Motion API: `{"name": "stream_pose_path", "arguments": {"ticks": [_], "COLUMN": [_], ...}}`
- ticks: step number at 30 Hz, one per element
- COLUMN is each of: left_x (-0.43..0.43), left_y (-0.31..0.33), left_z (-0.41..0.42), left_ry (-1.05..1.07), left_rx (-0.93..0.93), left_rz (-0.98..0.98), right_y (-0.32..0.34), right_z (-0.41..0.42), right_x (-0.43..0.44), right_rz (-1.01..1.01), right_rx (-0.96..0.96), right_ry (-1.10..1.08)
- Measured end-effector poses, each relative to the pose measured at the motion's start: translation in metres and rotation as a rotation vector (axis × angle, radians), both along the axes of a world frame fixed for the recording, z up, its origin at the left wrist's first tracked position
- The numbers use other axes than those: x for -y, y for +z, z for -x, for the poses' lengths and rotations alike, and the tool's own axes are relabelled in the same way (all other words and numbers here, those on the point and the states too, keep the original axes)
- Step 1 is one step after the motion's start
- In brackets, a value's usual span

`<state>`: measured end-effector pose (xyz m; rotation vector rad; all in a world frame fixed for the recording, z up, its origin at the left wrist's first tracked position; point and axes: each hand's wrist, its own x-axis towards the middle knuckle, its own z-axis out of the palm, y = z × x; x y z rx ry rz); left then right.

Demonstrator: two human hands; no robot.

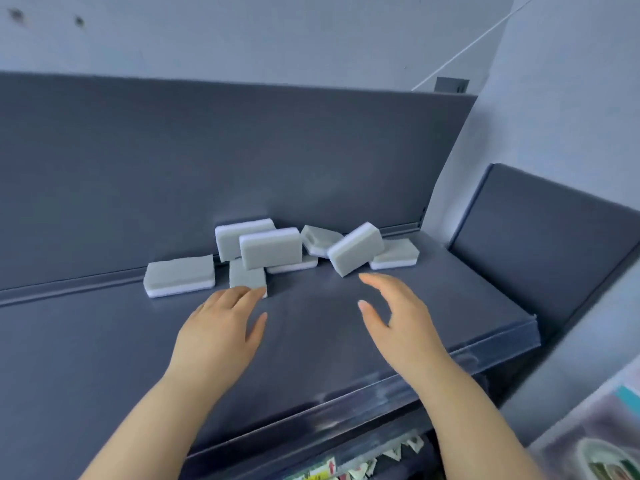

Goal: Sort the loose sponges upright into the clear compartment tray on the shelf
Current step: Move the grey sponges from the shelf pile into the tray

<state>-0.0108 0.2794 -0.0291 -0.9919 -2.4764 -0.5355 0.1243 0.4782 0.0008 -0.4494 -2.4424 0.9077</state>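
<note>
A dark grey shelf (104, 341) runs across the view, its flat top smooth and faintly glossy, with a tall back panel (207, 161) of the same dark grey rising behind it. Above and to the right stands a pale grey wall (277, 36) with a couple of small dark marks near its upper left corner. A second dark panel (540, 244) sits to the right, beyond the shelf's end. Along the back of the shelf lies a loose heap of sponges (270, 252) — grey on one face, white on the other — some flat, some propped on edge or leaning against each other and the panel. One sponge (179, 276) lies flat at the left of the heap. Two bare hands reach over the shelf toward them: the left hand (221, 327) is spread open and holds nothing, its fingertips just at the nearest sponge; the right hand (398, 320) is open too, fingers loosely curved, empty, near a tilted sponge (356, 249). No clear tray shows.
</note>
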Motion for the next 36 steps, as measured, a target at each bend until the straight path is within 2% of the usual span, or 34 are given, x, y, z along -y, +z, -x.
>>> {"name": "stream_pose_path", "arguments": {"ticks": [3,7,10,14,18,20,23,26,28,31,36], "left_x": [-0.015,0.006,0.022,0.018,-0.005,-0.020,-0.043,-0.074,-0.097,-0.125,-0.148], "left_y": [-0.006,-0.012,-0.011,-0.013,-0.011,-0.003,0.015,0.038,0.046,0.054,0.051], "left_z": [-0.007,-0.005,-0.006,-0.010,-0.008,-0.004,0.009,0.023,0.036,0.049,0.064], "left_ry": [0.092,0.288,0.395,0.368,0.307,0.288,0.251,0.197,0.207,0.238,0.244], "left_rx": [-0.012,0.008,-0.003,-0.056,-0.107,-0.145,-0.181,-0.126,-0.087,-0.071,-0.025], "left_rz": [0.001,0.017,0.052,0.132,0.172,0.202,0.230,0.249,0.334,0.508,0.686], "right_y": [0.010,0.010,0.005,-0.006,-0.016,-0.015,-0.003,0.003,-0.005,-0.022,-0.031], "right_z": [0.037,0.086,0.114,0.131,0.126,0.117,0.094,0.068,0.055,0.044,0.039], "right_x": [-0.043,-0.077,-0.089,-0.094,-0.092,-0.091,-0.083,-0.074,-0.070,-0.069,-0.076], "right_rz": [-0.149,-0.345,-0.585,-0.823,-0.931,-0.862,-0.539,-0.083,0.123,0.231,0.215], "right_rx": [0.055,0.152,0.238,0.312,0.170,0.010,-0.213,-0.270,-0.250,-0.147,-0.055], "right_ry": [0.086,0.155,0.203,0.207,0.208,0.219,0.205,0.147,0.138,0.154,0.125]}}
